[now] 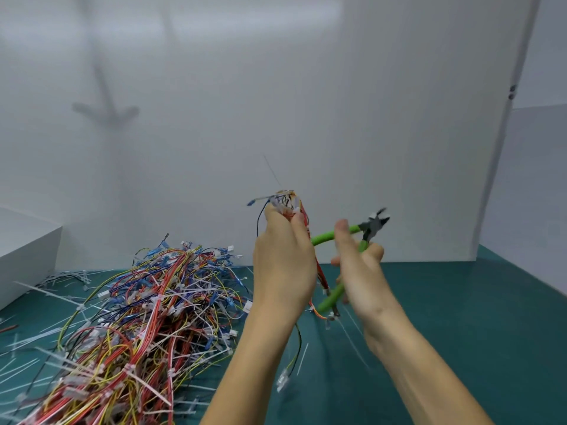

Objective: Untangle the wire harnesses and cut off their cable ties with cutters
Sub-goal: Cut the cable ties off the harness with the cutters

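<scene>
Your left hand is raised above the mat, back toward you. Its fingers are curled tight round a harness. The bundle's top sticks out above your fist, with a blue lead and a thin tie tail poking up and left. Its red and orange wires hang down between your hands, and a dark lead trails toward the near edge.

Just right of it, your right hand holds the cutters. Their green handles are spread wide: one curves left to touch the hanging wires, the other drops below your palm. The head points up and to the right, away from the harness, and is blurred by motion.

At far left a white box sits on the mat. Loose white ties lie scattered near it and along the left edge. Right of them a big tangled pile of red, yellow, blue and white harnesses spreads from mid-mat to the near-left corner, many still tied. A few more ties lie below your hands. A white wall stands behind everything.
</scene>
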Motion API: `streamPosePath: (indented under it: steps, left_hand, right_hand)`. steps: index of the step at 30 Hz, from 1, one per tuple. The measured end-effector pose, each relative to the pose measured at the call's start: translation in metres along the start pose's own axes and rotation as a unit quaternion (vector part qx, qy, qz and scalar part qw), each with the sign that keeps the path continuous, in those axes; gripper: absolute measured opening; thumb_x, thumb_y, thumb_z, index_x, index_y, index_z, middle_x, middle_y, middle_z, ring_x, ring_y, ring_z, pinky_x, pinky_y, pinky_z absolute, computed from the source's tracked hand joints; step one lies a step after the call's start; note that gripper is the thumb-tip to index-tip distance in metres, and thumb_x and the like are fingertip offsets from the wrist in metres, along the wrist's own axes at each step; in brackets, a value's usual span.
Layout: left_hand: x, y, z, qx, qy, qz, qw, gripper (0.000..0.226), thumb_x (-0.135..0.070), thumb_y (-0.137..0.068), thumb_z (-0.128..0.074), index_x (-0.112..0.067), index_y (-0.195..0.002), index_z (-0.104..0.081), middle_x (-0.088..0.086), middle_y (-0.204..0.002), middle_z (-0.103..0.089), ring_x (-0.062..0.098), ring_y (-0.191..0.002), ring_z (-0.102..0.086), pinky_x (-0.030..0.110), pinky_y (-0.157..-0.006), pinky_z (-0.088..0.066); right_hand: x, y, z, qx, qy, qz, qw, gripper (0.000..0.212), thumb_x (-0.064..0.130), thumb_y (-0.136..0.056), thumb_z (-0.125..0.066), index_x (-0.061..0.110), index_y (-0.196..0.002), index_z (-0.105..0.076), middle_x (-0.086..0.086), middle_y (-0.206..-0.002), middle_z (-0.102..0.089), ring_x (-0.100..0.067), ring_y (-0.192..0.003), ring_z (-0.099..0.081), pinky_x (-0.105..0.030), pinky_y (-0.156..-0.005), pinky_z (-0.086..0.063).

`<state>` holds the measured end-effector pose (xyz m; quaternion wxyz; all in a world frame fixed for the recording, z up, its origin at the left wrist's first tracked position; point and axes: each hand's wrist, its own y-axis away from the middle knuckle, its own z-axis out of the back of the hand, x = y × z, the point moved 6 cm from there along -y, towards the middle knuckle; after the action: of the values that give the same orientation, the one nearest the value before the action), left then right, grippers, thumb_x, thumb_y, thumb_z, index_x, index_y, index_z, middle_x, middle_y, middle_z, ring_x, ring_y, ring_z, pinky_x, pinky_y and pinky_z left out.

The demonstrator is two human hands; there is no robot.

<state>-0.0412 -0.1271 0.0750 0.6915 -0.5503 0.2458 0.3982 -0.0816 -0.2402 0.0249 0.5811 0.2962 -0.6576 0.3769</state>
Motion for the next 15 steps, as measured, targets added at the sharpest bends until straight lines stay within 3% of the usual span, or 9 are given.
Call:
streamPosePath:
  steps: [2, 4, 7, 10, 12, 13, 15]
  left_hand:
    - [-0.006, 0.005, -0.002, -0.010, 0.016, -0.024, 1.000, 0.014, -0.027, -0.104, -0.039, -0.027, -0.090, -0.038, -0.008, -0.072, -0.054, 0.025, -0.072, -0.056, 0.038, -0.062, -0.032]
    - [-0.010, 0.007, -0.008, 0.010, 0.025, -0.043, 0.999, 0.011, -0.027, -0.104, -0.039, -0.025, -0.093, -0.038, -0.009, -0.070, -0.054, 0.024, -0.069, -0.056, 0.039, -0.061, -0.035]
    - [-0.011, 0.007, -0.016, 0.066, 0.053, -0.044, 0.995, 0.011, -0.026, -0.102, -0.044, -0.022, -0.092, -0.042, -0.007, -0.067, -0.057, 0.015, -0.060, -0.057, 0.028, -0.056, -0.042]
    - [-0.004, 0.003, -0.017, 0.081, 0.082, -0.022, 0.993, 0.014, -0.027, -0.098, -0.052, -0.022, -0.085, -0.053, -0.006, -0.067, -0.065, 0.018, -0.064, -0.065, 0.037, -0.064, -0.052]
    - [0.003, -0.001, -0.014, 0.082, 0.121, -0.001, 0.989, 0.015, -0.024, -0.094, -0.061, -0.021, -0.079, -0.061, -0.009, -0.064, -0.066, 0.012, -0.056, -0.064, 0.037, -0.059, -0.049]
    - [0.006, -0.003, -0.012, 0.077, 0.136, 0.010, 0.988, 0.015, -0.022, -0.092, -0.064, -0.020, -0.077, -0.065, -0.009, -0.063, -0.066, 0.009, -0.053, -0.062, 0.034, -0.057, -0.047]
    - [0.012, -0.007, -0.005, 0.061, 0.158, 0.029, 0.985, 0.014, -0.019, -0.087, -0.071, -0.020, -0.073, -0.071, -0.007, -0.060, -0.068, 0.007, -0.053, -0.062, 0.027, -0.055, -0.044]
  right_hand:
    - [0.000, 0.001, -0.003, 0.025, 0.047, -0.023, 0.998, 0.102, 0.083, -0.058, -0.039, 0.014, -0.132, -0.034, -0.001, -0.135, -0.043, -0.004, -0.091, -0.056, -0.012, -0.041, -0.043]
    - [0.001, 0.001, 0.002, 0.044, 0.049, -0.043, 0.997, 0.107, 0.085, -0.063, -0.045, 0.014, -0.141, -0.033, -0.003, -0.147, -0.040, -0.016, -0.110, -0.061, -0.023, -0.058, -0.050]
    - [0.004, -0.002, 0.012, 0.062, 0.035, -0.065, 0.995, 0.082, 0.069, -0.080, -0.056, 0.012, -0.137, -0.043, -0.014, -0.127, -0.060, -0.025, -0.104, -0.064, -0.035, -0.070, -0.047]
    - [0.008, -0.007, 0.021, 0.050, 0.022, -0.037, 0.998, 0.046, 0.047, -0.088, -0.056, 0.011, -0.118, -0.052, -0.015, -0.113, -0.063, -0.028, -0.102, -0.063, -0.039, -0.076, -0.049]
    - [0.014, -0.010, 0.026, 0.039, 0.014, 0.002, 0.999, 0.010, 0.031, -0.096, -0.051, 0.022, -0.101, -0.052, -0.013, -0.108, -0.064, -0.024, -0.097, -0.062, -0.037, -0.076, -0.049]
    - [0.018, -0.010, 0.028, 0.029, 0.018, 0.022, 0.999, 0.006, 0.025, -0.098, -0.048, 0.030, -0.095, -0.050, -0.009, -0.106, -0.064, -0.022, -0.094, -0.061, -0.035, -0.074, -0.047]
    - [0.024, -0.011, 0.031, 0.014, 0.051, 0.067, 0.996, 0.020, 0.021, -0.099, -0.045, 0.038, -0.090, -0.050, 0.003, -0.099, -0.066, -0.016, -0.093, -0.061, -0.030, -0.071, -0.045]
